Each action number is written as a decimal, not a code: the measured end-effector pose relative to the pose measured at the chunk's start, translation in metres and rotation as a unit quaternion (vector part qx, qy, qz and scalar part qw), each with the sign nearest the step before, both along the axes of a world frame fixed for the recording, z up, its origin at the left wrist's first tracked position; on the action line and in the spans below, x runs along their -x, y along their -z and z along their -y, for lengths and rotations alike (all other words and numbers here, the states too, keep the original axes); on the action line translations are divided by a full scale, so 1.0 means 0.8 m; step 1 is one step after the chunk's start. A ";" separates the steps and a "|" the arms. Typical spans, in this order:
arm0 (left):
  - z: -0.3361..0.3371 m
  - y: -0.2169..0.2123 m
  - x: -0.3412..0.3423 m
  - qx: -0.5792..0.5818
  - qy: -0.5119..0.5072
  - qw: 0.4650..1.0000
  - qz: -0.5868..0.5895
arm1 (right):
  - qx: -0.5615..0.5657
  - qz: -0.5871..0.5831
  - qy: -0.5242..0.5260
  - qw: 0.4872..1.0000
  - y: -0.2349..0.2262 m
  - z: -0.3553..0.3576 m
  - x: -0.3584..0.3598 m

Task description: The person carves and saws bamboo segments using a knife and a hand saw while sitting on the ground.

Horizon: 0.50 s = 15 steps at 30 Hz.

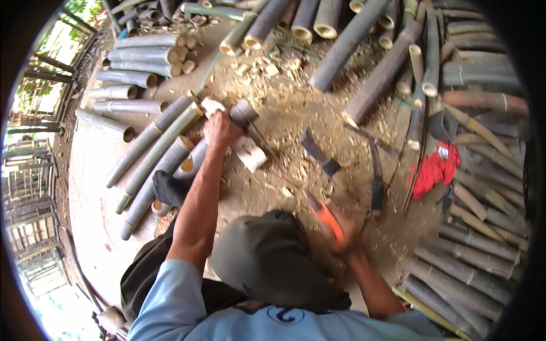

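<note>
My left hand is closed over a grey bamboo tube, which lies across a pale wooden block. Beside the tube's end runs a thin dark strip whose kind I cannot make out. Out to the right, my right hand grips a tool with an orange handle. Motion smears the tool's dark front end, so its exact kind does not show. The tool is apart from the bamboo. Between the hands, a dark-bladed tool with a black-wrapped handle lies on the ground.
Cut bamboo tubes lie just left of my left arm, with a stack beyond. Longer poles lean in from the far side. More bamboo and a red cloth lie at right. Wood chips litter the ground.
</note>
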<state>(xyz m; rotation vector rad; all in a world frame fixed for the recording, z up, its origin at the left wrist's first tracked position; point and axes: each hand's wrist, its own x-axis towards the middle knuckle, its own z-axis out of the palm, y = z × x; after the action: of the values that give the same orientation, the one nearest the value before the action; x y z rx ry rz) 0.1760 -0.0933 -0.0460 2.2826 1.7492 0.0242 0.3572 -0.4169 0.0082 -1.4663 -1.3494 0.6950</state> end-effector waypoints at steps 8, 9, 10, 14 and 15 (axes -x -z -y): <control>0.005 0.014 -0.025 0.004 0.020 1.000 0.017 | 0.070 0.036 0.036 0.996 0.058 -0.188 0.036; -0.004 0.016 -0.008 0.003 0.011 1.000 0.012 | 0.034 0.021 0.017 0.999 0.040 -0.157 0.036; -0.015 0.020 0.004 0.001 0.000 1.000 0.010 | 0.052 0.012 0.012 0.998 0.031 -0.108 0.032; 0.003 0.009 -0.004 0.023 0.001 1.000 0.004 | 0.047 0.045 0.024 0.998 -0.018 0.063 -0.003; 0.006 0.010 -0.006 0.037 0.004 0.999 0.002 | 0.058 0.020 0.032 0.998 -0.020 0.066 -0.002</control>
<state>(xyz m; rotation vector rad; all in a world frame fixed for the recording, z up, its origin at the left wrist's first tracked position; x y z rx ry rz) 0.1805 -0.0980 -0.0539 2.2354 1.7104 -0.0377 0.3591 -0.4696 0.0239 -1.6162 -1.3043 0.7152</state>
